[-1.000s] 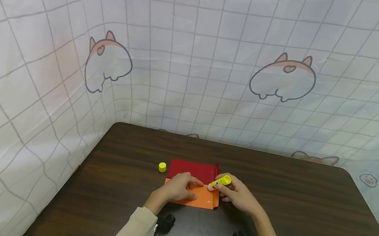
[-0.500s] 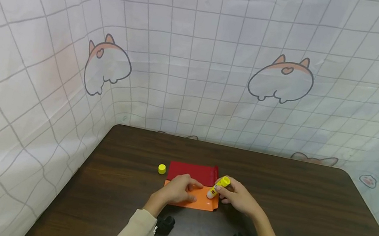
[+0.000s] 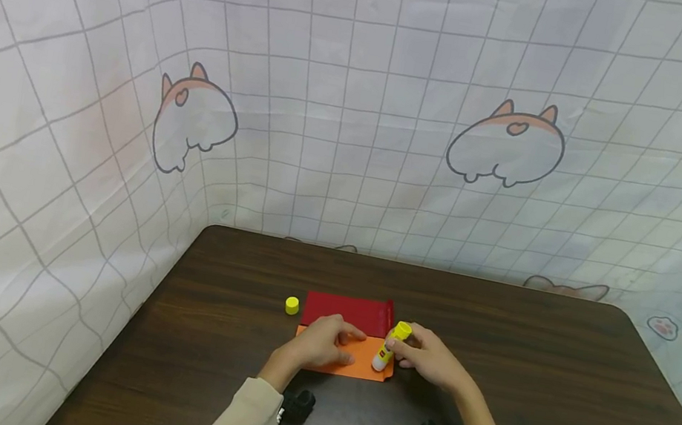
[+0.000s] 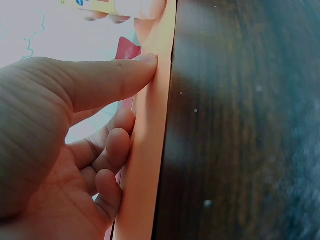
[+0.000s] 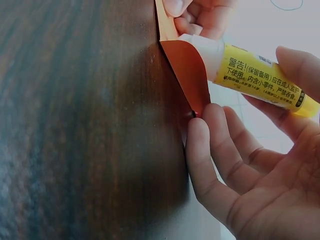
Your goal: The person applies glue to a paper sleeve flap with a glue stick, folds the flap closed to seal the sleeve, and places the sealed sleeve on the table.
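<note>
While the right hand is curling its fingers round a yellow plastic glue stick with a white tip, that tip is pressing down on the right end of a flat orange paper sheet, which is lying on the dark brown wooden tabletop and serves as the landmark for everything else. In the right wrist view the glue stick is slanting across the sheet's curled right corner, with the thumb on one side of the tube and the other fingers bending under it, some touching the corner's edge. The left hand is resting on the left half of the orange sheet, its fingers loosely bent and pressing the paper flat rather than gripping anything; the left wrist view is showing its thumb lying straight against the sheet's near edge. Just behind the orange sheet, and touching its far edge, a dark red paper rectangle is lying flat. Beyond the sheet's far left corner, a small round yellow cap is standing apart on the tabletop. Behind all this, a white checked cloth printed with cartoon animals is hanging.
</note>
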### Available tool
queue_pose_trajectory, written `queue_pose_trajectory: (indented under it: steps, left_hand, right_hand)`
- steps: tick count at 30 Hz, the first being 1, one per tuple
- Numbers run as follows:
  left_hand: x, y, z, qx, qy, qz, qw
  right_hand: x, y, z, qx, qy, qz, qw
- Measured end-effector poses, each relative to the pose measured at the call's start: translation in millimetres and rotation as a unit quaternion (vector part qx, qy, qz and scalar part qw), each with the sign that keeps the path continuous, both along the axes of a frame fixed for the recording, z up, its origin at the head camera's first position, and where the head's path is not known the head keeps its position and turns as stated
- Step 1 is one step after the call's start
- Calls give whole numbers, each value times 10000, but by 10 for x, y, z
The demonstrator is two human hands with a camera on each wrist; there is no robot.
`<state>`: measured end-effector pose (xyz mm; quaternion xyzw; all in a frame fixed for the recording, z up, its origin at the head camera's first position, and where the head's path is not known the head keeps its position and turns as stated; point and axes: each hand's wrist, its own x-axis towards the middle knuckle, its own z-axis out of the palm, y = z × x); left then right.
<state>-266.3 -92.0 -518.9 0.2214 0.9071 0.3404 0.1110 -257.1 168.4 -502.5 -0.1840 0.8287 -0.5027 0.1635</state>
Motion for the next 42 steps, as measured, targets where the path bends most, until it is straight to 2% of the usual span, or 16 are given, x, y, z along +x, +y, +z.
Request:
queue_pose_trajectory:
  steps: [13,23,42]
  left_hand:
    - [-7,0,-15,-13,-10,40,10000]
    - [14,9,29,-12,-64,81,9999]
    - [16,-14,0,-25,-57,137,9999]
  right_hand:
    - [10,12,20,114,-11,52,9999]
    - [-1,15,34,178,-4,96,9998]
    - [7,12,1,-71,-10,236,9997]
